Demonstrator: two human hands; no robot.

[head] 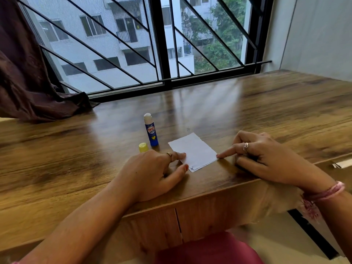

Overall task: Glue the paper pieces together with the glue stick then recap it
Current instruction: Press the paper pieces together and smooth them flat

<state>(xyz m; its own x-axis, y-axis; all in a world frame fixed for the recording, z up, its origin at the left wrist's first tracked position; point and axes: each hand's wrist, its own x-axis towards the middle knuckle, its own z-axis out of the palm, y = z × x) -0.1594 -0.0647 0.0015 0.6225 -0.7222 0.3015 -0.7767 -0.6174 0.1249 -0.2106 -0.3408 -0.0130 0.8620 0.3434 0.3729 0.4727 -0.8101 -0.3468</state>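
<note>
White paper pieces (193, 151) lie stacked on the wooden table (266, 115), the lower one peeking out at the near edge. My left hand (152, 174) touches the stack's left edge with a fingertip and the thumb. The straight index finger of my right hand (261, 159) presses the stack's right corner, while its other fingers are curled. A blue glue stick (151, 130) stands upright and uncapped just left of the paper, white glue showing at its top. Its yellow cap (143, 147) sits on the table beside it, close to my left hand.
A barred window (162, 44) runs along the table's far edge. A dark brown curtain (28, 73) hangs at the far left and drapes onto the table. The table's near edge passes under my wrists. A small white object (340, 165) lies at the right edge.
</note>
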